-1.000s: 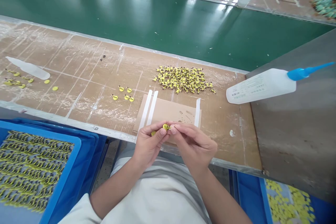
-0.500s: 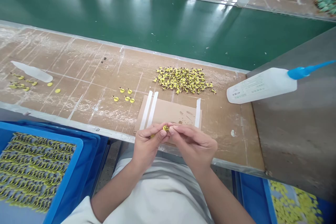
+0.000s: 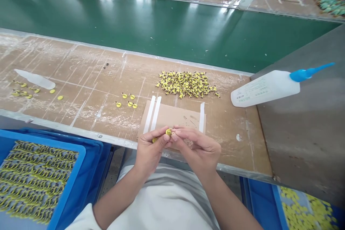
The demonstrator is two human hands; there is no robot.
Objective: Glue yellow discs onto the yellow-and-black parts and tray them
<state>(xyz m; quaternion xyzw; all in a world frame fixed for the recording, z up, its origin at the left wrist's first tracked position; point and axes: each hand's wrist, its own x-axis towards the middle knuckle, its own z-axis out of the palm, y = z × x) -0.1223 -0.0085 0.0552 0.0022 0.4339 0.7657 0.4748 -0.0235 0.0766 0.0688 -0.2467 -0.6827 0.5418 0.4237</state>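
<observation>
My left hand (image 3: 151, 151) is closed, pinching a round yellow disc (image 3: 168, 132) upright between thumb and fingers. Part of a second yellow disc (image 3: 154, 139) shows between the fingers of the same hand. My right hand (image 3: 201, 149) is closed too; its thumb and fingertips pinch a small yellow-and-black piece at the disc's right side, mostly hidden by the fingers. Both hands are above the near edge of a cardboard sheet (image 3: 179, 115) with white tape strips. Beyond it lies a pile of small yellow-and-black pieces (image 3: 187, 84).
Left of the sheet lie several yellow discs with dark pieces on them (image 3: 129, 104). A white bottle with a blue nozzle (image 3: 265, 89) leans at right, by a grey panel (image 3: 304, 122). Blue trays (image 3: 82, 165) stand below, left and right. A green belt (image 3: 129, 21) runs behind.
The disc in my left hand has turned so more of its yellow face shows. Both hands stay together in nearly the same place. The camera view has shifted slightly.
</observation>
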